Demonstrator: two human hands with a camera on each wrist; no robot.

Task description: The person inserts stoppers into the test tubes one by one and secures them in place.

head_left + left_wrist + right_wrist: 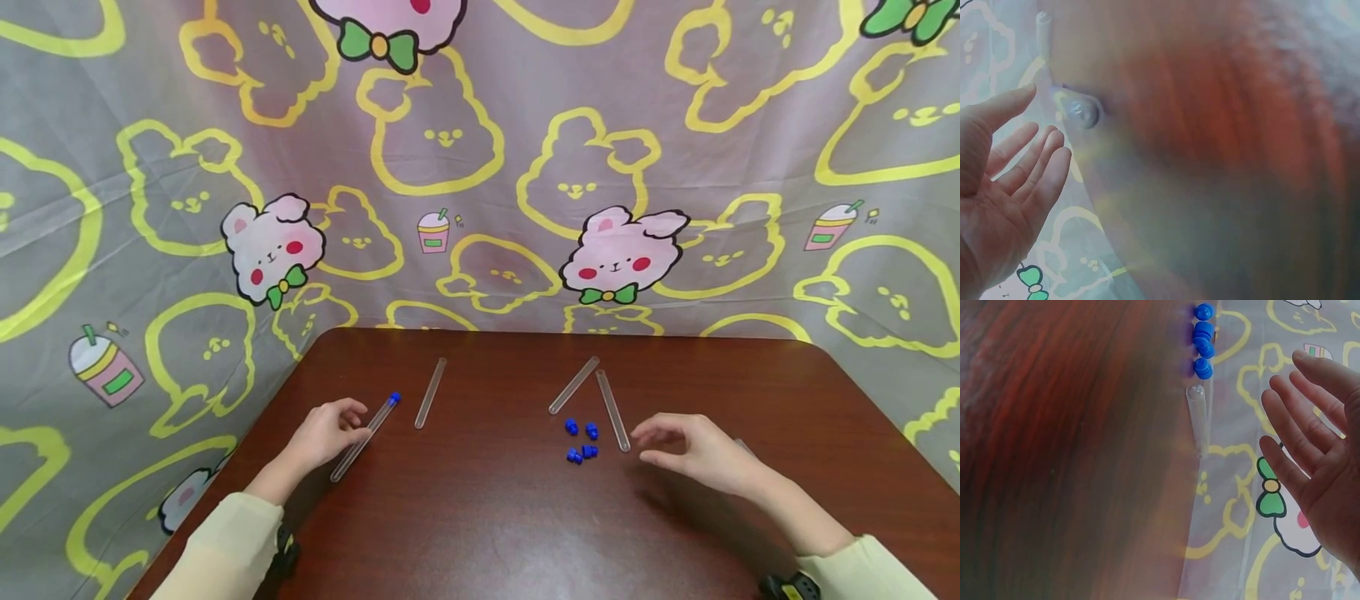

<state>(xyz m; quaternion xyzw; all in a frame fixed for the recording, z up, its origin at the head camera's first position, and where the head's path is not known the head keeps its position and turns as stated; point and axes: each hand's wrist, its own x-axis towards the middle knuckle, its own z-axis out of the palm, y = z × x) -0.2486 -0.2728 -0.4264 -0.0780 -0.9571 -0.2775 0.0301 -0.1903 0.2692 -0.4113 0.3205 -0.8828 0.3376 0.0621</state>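
My left hand [326, 433] hovers over a clear test tube [352, 457] with a blue cap [395, 397] on its far end. Its fingers are relaxed and hold nothing; in the left wrist view the palm and fingers [1054, 140] spread beside the rounded end of a tube [1087, 114]. On the right side, my right hand [697, 450] is held with loosely bent fingers, just right of an uncapped test tube [613, 412]. Nothing is in its grasp. Several loose blue caps [590, 451] lie to the left of that tube.
Another uncapped tube [574, 385] slants behind the caps, and one more [431, 393] lies left of centre. A clear piece [742, 447] shows partly behind the right hand. The brown table [480, 517] ends at a patterned cloth [480, 275] at the back.
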